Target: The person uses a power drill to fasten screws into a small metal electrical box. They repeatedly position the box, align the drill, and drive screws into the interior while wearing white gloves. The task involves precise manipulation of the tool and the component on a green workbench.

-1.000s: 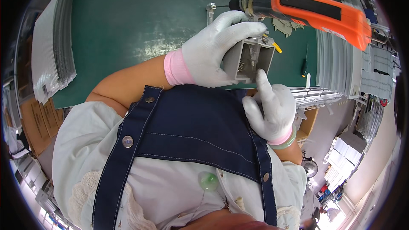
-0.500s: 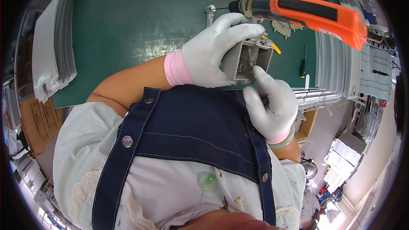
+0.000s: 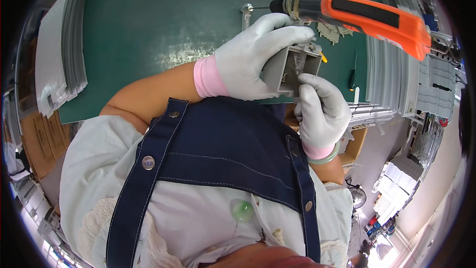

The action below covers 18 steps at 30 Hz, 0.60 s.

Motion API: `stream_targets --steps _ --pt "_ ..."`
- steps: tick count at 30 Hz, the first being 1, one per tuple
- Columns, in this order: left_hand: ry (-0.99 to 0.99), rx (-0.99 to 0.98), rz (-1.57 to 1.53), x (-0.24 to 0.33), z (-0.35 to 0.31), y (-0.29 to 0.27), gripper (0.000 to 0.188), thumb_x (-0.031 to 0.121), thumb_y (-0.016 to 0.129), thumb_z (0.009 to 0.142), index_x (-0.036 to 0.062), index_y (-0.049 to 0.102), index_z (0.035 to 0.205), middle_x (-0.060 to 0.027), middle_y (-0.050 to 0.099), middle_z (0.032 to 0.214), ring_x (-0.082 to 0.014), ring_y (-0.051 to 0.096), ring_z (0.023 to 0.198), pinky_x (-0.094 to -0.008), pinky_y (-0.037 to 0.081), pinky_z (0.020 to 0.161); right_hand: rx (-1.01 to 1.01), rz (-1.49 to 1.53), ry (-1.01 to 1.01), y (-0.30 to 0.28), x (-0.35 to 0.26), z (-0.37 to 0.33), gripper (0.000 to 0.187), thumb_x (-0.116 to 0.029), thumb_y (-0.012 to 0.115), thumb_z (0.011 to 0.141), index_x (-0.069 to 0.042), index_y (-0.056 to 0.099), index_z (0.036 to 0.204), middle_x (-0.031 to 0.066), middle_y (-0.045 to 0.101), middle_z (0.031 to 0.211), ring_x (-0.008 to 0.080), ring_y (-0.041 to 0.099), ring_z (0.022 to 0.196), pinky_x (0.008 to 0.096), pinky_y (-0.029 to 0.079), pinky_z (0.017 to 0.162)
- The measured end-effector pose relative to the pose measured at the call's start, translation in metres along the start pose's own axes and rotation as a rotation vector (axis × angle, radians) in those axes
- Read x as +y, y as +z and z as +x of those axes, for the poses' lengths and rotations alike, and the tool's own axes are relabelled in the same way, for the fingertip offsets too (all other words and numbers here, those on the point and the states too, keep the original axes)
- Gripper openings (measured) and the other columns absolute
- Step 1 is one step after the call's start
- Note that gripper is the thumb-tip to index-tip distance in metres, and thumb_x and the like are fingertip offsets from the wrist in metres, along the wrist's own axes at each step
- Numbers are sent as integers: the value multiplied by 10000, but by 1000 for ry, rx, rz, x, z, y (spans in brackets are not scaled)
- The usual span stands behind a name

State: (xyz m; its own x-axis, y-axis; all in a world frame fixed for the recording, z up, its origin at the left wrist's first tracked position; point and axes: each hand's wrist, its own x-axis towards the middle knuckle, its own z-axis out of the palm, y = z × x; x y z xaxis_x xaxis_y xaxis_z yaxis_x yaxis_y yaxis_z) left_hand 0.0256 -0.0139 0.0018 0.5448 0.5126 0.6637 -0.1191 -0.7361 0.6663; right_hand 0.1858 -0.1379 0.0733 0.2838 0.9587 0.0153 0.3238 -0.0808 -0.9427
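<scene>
My left hand (image 3: 253,57), in a white glove with a pink cuff, wraps around a small grey plastic box (image 3: 292,67) whose open side faces me. My right hand (image 3: 322,111), also gloved, is just below the box with its fingers closed against the lower right edge. Whether those fingers pinch a small part, I cannot tell. A yellow tip (image 3: 323,58) sticks out at the box's right side. An orange and black power screwdriver (image 3: 362,15) hangs just above the box, touched by neither hand.
The green work mat (image 3: 148,30) lies beneath. Stacks of grey flat parts (image 3: 64,54) sit at the left, more stacked grey parts (image 3: 396,84) at the right. A small metal bracket (image 3: 246,12), a dark screwdriver (image 3: 353,72) and grey toothed pieces (image 3: 333,30) lie on the mat.
My right hand has moved up and now touches the lower edge of the grey box. The left hand keeps its hold on the box.
</scene>
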Motion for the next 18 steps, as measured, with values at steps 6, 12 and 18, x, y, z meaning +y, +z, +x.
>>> stream_targets --steps 6,12,18 --pt "-2 0 13 1 1 1 1032 229 981 657 33 404 1490 -228 506 1371 -422 523 1280 -473 469 1058 -15 -51 86 -2 -11 6 209 -40 735 921 43 734 1112 6 677 779 40 560 624 188 450 610" --pt "-14 4 1 2 5 -2 980 195 962 678 20 418 1474 -220 529 1357 -408 531 1266 -466 472 1051 -53 425 202 -14 1 9 316 22 706 919 72 661 1228 30 660 742 61 570 599 185 428 552" --pt "-135 57 -411 -15 31 -24 938 117 916 719 46 379 1485 -148 594 1310 -293 611 1188 -412 501 1044 35 -41 -3 -27 68 10 169 -26 714 938 21 722 1100 81 718 890 161 683 774 278 543 709"
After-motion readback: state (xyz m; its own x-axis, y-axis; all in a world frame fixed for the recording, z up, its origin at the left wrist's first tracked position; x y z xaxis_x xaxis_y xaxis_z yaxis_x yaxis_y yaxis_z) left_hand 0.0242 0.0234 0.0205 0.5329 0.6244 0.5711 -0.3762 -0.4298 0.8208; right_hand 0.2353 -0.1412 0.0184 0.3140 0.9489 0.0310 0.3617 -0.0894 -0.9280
